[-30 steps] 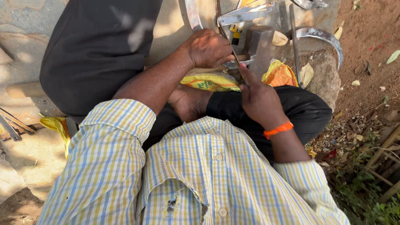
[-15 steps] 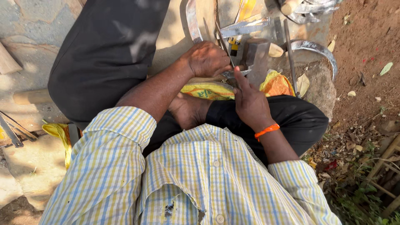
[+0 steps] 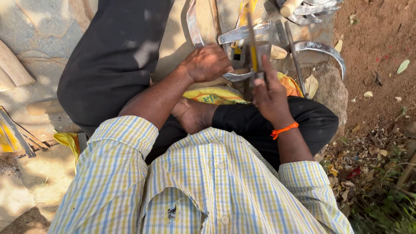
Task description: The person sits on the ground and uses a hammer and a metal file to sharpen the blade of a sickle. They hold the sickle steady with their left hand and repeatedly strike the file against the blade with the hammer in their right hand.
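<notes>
Right hand [image 3: 269, 93] risen, grip closed on upright file [image 3: 251, 41], left hand [image 3: 207, 63] clamping sickle blade [image 3: 236, 76]

The person wears a checked button-up cotton shirt [image 3: 203, 190] in pale yellow, white and light blue, its sleeves rolled up to the elbows and small white buttons running down the front. A dark stain marks the cloth near the lower chest. Loose black trousers [image 3: 277, 123] cover the legs, a thin bright orange band [image 3: 284, 129] circles the wrist of the right hand [image 3: 269, 97], the left hand [image 3: 207, 63] is bare of ornament, and one bare foot [image 3: 193, 115] shows.
</notes>
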